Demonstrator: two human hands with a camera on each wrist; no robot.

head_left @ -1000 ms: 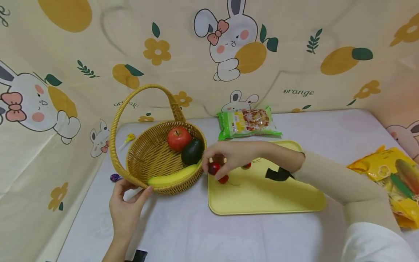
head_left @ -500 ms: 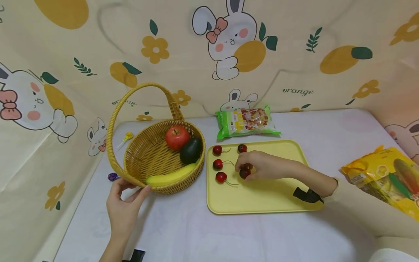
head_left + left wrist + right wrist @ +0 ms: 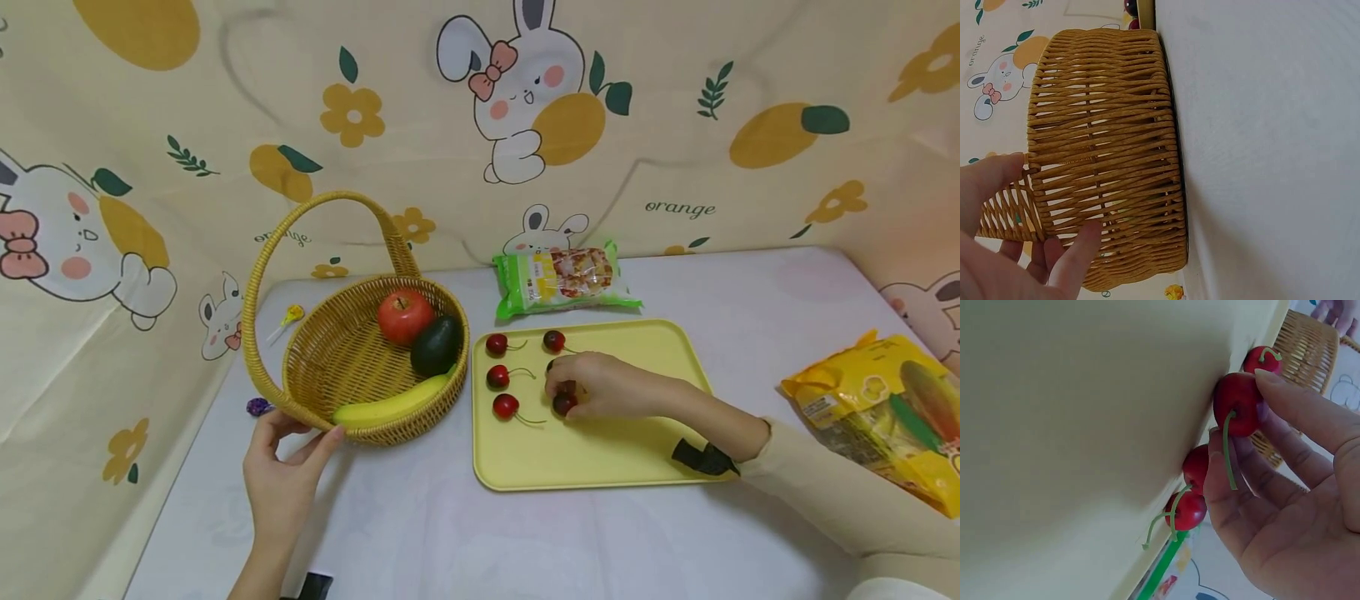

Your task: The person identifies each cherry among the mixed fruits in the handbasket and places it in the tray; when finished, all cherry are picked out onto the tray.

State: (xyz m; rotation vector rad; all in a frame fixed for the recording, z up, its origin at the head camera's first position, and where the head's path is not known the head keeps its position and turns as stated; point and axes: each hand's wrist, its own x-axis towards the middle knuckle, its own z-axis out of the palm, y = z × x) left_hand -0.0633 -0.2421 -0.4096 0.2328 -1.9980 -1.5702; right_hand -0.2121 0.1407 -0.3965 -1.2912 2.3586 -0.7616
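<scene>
My left hand grips the rim of the yellow wicker basket by its handle base; the left wrist view shows fingers around the basket's woven side. An apple, an avocado and a banana lie in the basket. Over the yellow tray, my right hand pinches a red cherry between thumb and fingers, its green stem free. Left of this hand are three stemmed cherries in a column, the nearest one lowest. Another cherry sits behind the hand; one more is mostly hidden by the fingers.
A green snack packet lies behind the tray. To the right is a yellow bag with a mango picture. Two lollipops, one yellow and one purple, lie left of the basket. A printed cloth backs the table.
From the tray's left column of cherries, my right hand has moved right to a second column, where it now holds another cherry. My left hand has stayed on the basket.
</scene>
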